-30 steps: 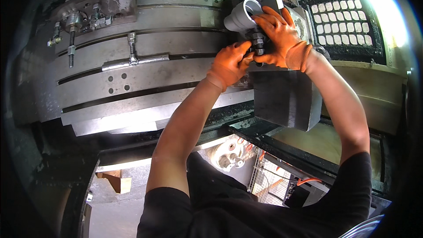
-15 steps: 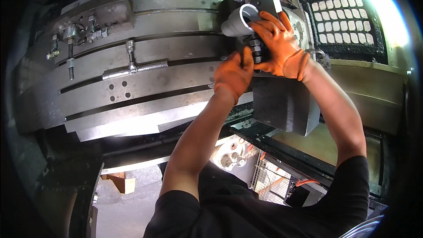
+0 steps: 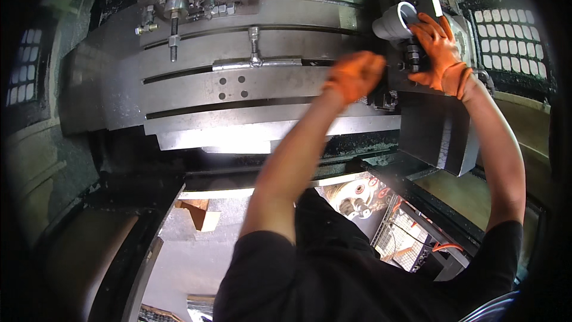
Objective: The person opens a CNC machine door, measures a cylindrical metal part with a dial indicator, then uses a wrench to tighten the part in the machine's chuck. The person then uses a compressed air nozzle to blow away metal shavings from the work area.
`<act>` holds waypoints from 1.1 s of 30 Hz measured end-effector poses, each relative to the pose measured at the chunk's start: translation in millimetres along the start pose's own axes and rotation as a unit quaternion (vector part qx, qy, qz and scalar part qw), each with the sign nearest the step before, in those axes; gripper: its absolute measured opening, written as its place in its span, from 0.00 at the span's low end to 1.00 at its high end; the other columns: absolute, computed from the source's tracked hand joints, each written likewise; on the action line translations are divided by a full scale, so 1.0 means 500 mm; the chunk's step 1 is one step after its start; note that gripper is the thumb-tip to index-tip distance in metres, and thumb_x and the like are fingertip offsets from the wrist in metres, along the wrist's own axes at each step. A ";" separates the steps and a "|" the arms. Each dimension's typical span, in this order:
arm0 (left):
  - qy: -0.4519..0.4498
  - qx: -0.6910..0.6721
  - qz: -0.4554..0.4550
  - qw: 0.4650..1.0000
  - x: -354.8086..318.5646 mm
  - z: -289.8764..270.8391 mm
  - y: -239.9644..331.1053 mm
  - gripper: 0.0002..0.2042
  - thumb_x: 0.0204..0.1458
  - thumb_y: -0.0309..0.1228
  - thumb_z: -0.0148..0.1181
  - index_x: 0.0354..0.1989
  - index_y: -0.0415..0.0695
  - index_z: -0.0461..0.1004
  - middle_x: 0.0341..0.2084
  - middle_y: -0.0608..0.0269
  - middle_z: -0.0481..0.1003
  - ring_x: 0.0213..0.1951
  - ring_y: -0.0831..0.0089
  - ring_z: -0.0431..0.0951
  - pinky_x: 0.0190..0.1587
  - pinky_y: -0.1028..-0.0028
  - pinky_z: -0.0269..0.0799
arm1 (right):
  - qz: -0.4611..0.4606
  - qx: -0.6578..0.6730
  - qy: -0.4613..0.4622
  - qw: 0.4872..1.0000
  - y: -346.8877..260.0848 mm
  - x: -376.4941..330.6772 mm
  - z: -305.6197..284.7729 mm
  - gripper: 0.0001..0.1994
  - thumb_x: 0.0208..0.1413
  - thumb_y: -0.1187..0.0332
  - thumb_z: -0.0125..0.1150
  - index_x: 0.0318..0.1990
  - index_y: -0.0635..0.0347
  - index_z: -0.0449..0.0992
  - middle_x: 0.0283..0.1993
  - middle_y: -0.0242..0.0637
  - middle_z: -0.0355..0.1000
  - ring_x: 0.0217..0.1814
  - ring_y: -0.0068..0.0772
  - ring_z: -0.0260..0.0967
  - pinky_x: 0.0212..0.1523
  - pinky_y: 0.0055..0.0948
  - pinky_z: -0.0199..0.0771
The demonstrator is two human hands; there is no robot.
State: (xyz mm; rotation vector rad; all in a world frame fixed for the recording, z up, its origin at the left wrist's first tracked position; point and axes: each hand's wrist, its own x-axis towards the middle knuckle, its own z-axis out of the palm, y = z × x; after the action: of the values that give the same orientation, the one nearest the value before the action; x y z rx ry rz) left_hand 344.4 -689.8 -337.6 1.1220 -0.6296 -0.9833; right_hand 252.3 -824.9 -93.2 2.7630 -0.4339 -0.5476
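My right hand (image 3: 440, 62), in an orange glove, is at the right end of the slotted metal table. Its fingers curl against the rim of a grey hollow stepped cylinder (image 3: 390, 25), pressing it near a dark upright block. The thumb lies lower, beside a black stud with stacked nuts (image 3: 413, 55). My left hand (image 3: 356, 76), also gloved in orange, is in the air over the table, left of the stud and apart from the cylinder. Motion blurs its fingers, so whether they hold anything cannot be made out.
The slotted table (image 3: 280, 80) carries a T-shaped bar wrench (image 3: 256, 59) and, at the far left, a metal block with studs and nuts (image 3: 199, 0). A dark box-shaped block (image 3: 438, 134) juts out below my right hand. Grated windows (image 3: 511, 42) line the right wall.
My left hand has drawn away from the stud toward the left. My right hand stays at the cylinder. The whole view has shifted, showing more of the left side.
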 end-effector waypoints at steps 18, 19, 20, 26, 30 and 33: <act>0.050 0.603 0.065 0.794 -0.101 -0.392 0.114 0.15 0.44 0.32 0.69 0.43 0.52 0.76 0.45 0.49 0.74 0.43 0.46 0.79 0.47 0.56 0.76 | -0.007 -0.145 0.039 0.989 0.000 -0.029 0.019 0.54 0.35 0.40 0.74 0.72 0.52 0.63 0.73 0.44 0.62 0.82 0.41 0.46 0.81 0.55 0.37; 0.086 0.497 0.001 0.863 -0.102 -0.376 0.102 0.16 0.48 0.30 0.66 0.47 0.50 0.74 0.43 0.51 0.75 0.37 0.54 0.79 0.43 0.61 0.77 | -0.008 -0.138 0.045 0.989 -0.002 -0.030 0.015 0.54 0.35 0.41 0.75 0.72 0.52 0.63 0.72 0.44 0.62 0.82 0.40 0.46 0.81 0.55 0.37; 0.087 0.260 -0.006 0.962 -0.114 -0.355 0.096 0.16 0.52 0.30 0.64 0.49 0.49 0.72 0.41 0.53 0.75 0.35 0.60 0.78 0.41 0.64 0.76 | -0.010 -0.098 0.053 0.994 0.002 -0.027 0.021 0.54 0.35 0.41 0.75 0.72 0.52 0.63 0.72 0.44 0.62 0.82 0.40 0.46 0.81 0.55 0.37; 0.055 -0.172 -0.096 0.979 -0.138 -0.106 0.218 0.17 0.60 0.39 0.62 0.52 0.45 0.70 0.35 0.62 0.75 0.30 0.74 0.74 0.33 0.71 0.74 | -0.008 -0.144 0.034 0.989 -0.001 -0.028 0.003 0.53 0.35 0.42 0.77 0.72 0.53 0.63 0.71 0.42 0.64 0.82 0.40 0.47 0.81 0.56 0.38; 0.077 -0.142 -0.163 0.973 -0.118 -0.009 0.248 0.27 0.58 0.55 0.62 0.52 0.42 0.74 0.31 0.60 0.76 0.26 0.74 0.73 0.30 0.72 0.72 | -0.028 -0.111 0.055 0.992 0.008 -0.029 0.003 0.53 0.35 0.44 0.78 0.72 0.53 0.63 0.71 0.42 0.65 0.81 0.40 0.48 0.81 0.56 0.38; 0.076 -0.161 -0.203 0.963 -0.090 0.033 0.261 0.29 0.58 0.56 0.62 0.49 0.38 0.73 0.27 0.58 0.75 0.21 0.73 0.72 0.25 0.71 0.71 | -0.019 -0.130 0.061 0.989 0.012 -0.025 0.020 0.53 0.35 0.44 0.78 0.72 0.53 0.63 0.70 0.43 0.65 0.81 0.41 0.48 0.81 0.56 0.39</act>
State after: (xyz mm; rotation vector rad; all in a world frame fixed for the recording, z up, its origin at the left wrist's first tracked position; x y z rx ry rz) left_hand 352.6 -642.8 -207.1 1.0397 -0.1040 -1.2822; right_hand 235.7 -828.4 -96.1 2.5412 -0.2626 -0.4074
